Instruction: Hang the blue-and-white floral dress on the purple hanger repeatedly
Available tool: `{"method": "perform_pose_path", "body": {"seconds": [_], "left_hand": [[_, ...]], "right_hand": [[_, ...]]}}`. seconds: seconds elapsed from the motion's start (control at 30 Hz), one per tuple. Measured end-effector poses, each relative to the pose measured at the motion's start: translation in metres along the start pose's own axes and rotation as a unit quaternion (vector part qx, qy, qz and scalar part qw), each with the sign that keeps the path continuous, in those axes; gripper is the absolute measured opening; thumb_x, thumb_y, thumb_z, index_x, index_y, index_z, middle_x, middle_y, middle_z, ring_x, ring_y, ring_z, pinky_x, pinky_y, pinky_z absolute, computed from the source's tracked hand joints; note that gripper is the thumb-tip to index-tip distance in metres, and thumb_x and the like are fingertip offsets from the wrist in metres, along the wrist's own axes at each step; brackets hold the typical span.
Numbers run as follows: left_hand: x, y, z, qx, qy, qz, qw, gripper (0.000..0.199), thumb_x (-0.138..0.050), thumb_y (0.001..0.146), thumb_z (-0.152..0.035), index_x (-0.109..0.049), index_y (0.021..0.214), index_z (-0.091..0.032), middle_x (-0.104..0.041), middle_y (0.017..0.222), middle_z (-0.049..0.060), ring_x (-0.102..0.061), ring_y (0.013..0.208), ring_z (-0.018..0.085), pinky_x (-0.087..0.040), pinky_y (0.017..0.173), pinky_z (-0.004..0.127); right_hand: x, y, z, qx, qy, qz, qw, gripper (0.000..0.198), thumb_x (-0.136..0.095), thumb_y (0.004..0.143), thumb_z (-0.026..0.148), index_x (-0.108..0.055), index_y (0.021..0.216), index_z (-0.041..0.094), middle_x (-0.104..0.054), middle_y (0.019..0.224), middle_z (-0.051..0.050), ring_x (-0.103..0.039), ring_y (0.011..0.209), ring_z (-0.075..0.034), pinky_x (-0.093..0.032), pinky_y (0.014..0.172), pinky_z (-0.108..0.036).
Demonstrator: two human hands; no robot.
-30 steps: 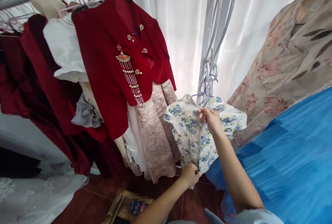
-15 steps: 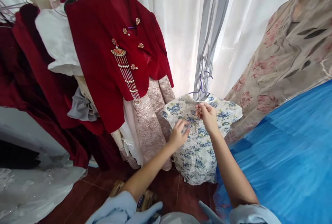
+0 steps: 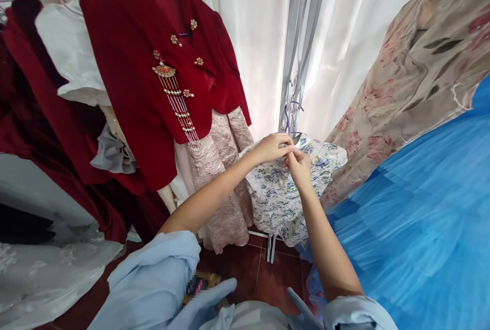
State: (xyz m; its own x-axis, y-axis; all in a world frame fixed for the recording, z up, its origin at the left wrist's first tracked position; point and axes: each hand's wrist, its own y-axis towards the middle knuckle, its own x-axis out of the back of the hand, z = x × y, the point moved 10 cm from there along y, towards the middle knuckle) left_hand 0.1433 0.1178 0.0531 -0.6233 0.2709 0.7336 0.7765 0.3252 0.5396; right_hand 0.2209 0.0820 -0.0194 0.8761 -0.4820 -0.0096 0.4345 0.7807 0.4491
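A white top with blue flowers (image 3: 273,202) hangs in front of me on a purple hanger (image 3: 286,117). My left hand (image 3: 273,147) is closed at its neckline, with the fingertips pressed together against those of my right hand. Just below and to the right, my right hand (image 3: 299,168) pinches the front edge of the top near the collar. The two sets of fingers meet there and hide the small piece of cloth or fastening between them.
To the left, a dark red jacket (image 3: 149,75) with beaded brooches hangs over a pink brocade skirt (image 3: 222,182) on a rail of clothes. A blue tulle skirt (image 3: 413,218) and a beige floral dress (image 3: 383,100) fill the right. Behind stands a grey metal post (image 3: 293,29).
My left hand has moved up and right from the front of the top to meet my right hand at the neckline. The top's lower part has shifted, showing a white stand foot.
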Motion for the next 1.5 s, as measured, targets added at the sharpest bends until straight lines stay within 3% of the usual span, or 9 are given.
{"method": "perform_pose_path", "body": {"seconds": [0.3, 0.67, 0.87, 0.97, 1.1, 1.2, 1.3, 1.4, 1.5], "left_hand": [[0.02, 0.018, -0.002, 0.0, 0.029, -0.087, 0.996, 0.016, -0.054, 0.093, -0.022, -0.066, 0.085, -0.016, -0.068, 0.093, 0.005, -0.06, 0.084, 0.016, -0.044, 0.077, 0.027], [0.055, 0.007, 0.078, 0.098, -0.169, -0.053, 0.979, 0.03, -0.078, 0.075, -0.039, -0.073, 0.065, -0.011, -0.065, 0.063, 0.002, -0.054, 0.063, 0.012, -0.037, 0.061, 0.024], [0.106, -0.06, 0.186, 0.238, -0.555, -0.266, 0.751, 0.035, -0.07, 0.087, -0.039, -0.058, 0.064, -0.015, -0.043, 0.052, -0.006, -0.035, 0.042, 0.005, -0.028, 0.042, 0.018], [0.083, -0.104, 0.21, 0.254, -0.657, -0.308, 0.64, 0.03, -0.055, 0.096, -0.033, -0.056, 0.071, -0.016, -0.039, 0.052, -0.007, -0.03, 0.037, 0.005, -0.024, 0.037, 0.016], [0.001, -0.148, 0.195, 0.282, -0.694, -0.313, 0.584, 0.029, -0.055, 0.096, -0.033, -0.052, 0.072, -0.017, -0.038, 0.053, -0.007, -0.025, 0.035, 0.004, -0.019, 0.033, 0.016], [-0.056, -0.16, 0.16, 0.271, -0.677, -0.297, 0.617, 0.036, -0.064, 0.089, -0.044, -0.05, 0.069, -0.017, -0.035, 0.052, -0.008, -0.025, 0.035, 0.003, -0.021, 0.036, 0.017], [-0.08, -0.161, 0.118, 0.247, -0.554, -0.255, 0.753, 0.046, -0.065, 0.086, -0.056, -0.055, 0.065, -0.016, -0.043, 0.053, -0.005, -0.036, 0.043, 0.006, -0.031, 0.044, 0.019], [-0.103, -0.153, 0.056, 0.15, -0.375, -0.078, 0.911, 0.05, -0.055, 0.093, -0.06, -0.067, 0.076, -0.015, -0.063, 0.073, 0.005, -0.058, 0.07, 0.015, -0.047, 0.072, 0.027], [-0.149, -0.166, 0.003, 0.05, -0.251, 0.119, 0.959, 0.058, -0.045, 0.095, -0.068, -0.07, 0.103, -0.017, -0.071, 0.102, 0.01, -0.062, 0.097, 0.023, -0.042, 0.1, 0.038]], "right_hand": [[-0.001, -0.015, -0.053, -0.059, -0.084, -0.018, 0.995, 0.035, -0.049, 0.089, 0.042, -0.065, 0.07, 0.018, -0.056, 0.049, 0.002, -0.05, 0.048, -0.014, -0.038, 0.053, -0.024], [-0.01, -0.176, -0.228, -0.286, -0.207, 0.026, 0.935, 0.03, -0.047, 0.082, 0.032, -0.062, 0.058, 0.019, -0.057, 0.045, -0.002, -0.054, 0.047, -0.019, -0.038, 0.054, -0.027], [-0.025, -0.154, -0.23, -0.297, -0.184, 0.098, 0.932, 0.036, -0.048, 0.088, 0.043, -0.07, 0.078, 0.016, -0.064, 0.052, -0.004, -0.054, 0.044, -0.018, -0.043, 0.053, -0.029], [-0.044, -0.138, -0.205, -0.265, -0.164, 0.126, 0.942, 0.037, -0.056, 0.085, 0.044, -0.071, 0.1, 0.014, -0.074, 0.074, -0.008, -0.065, 0.062, -0.022, -0.051, 0.064, -0.032], [-0.081, -0.109, -0.132, -0.079, -0.148, 0.128, 0.978, 0.074, -0.071, 0.075, 0.04, -0.05, 0.143, 0.018, -0.06, 0.139, -0.016, -0.06, 0.12, -0.03, -0.047, 0.1, -0.042], [-0.106, -0.103, -0.106, -0.047, -0.123, 0.193, 0.972, 0.079, -0.073, 0.071, 0.032, -0.046, 0.143, 0.015, -0.061, 0.134, -0.017, -0.058, 0.118, -0.031, -0.045, 0.102, -0.044], [-0.1, -0.115, -0.115, -0.135, -0.086, 0.27, 0.949, 0.051, -0.067, 0.072, 0.028, -0.058, 0.12, 0.014, -0.068, 0.104, -0.009, -0.062, 0.093, -0.026, -0.05, 0.087, -0.04], [-0.057, -0.146, -0.125, -0.211, -0.048, 0.31, 0.926, 0.029, -0.063, 0.073, 0.027, -0.062, 0.1, 0.017, -0.065, 0.092, -0.004, -0.058, 0.086, -0.022, -0.049, 0.081, -0.034], [-0.009, -0.195, -0.125, -0.264, -0.02, 0.381, 0.886, 0.021, -0.068, 0.072, 0.029, -0.063, 0.089, 0.017, -0.061, 0.083, 0.0, -0.052, 0.079, -0.018, -0.046, 0.074, -0.029]]}}
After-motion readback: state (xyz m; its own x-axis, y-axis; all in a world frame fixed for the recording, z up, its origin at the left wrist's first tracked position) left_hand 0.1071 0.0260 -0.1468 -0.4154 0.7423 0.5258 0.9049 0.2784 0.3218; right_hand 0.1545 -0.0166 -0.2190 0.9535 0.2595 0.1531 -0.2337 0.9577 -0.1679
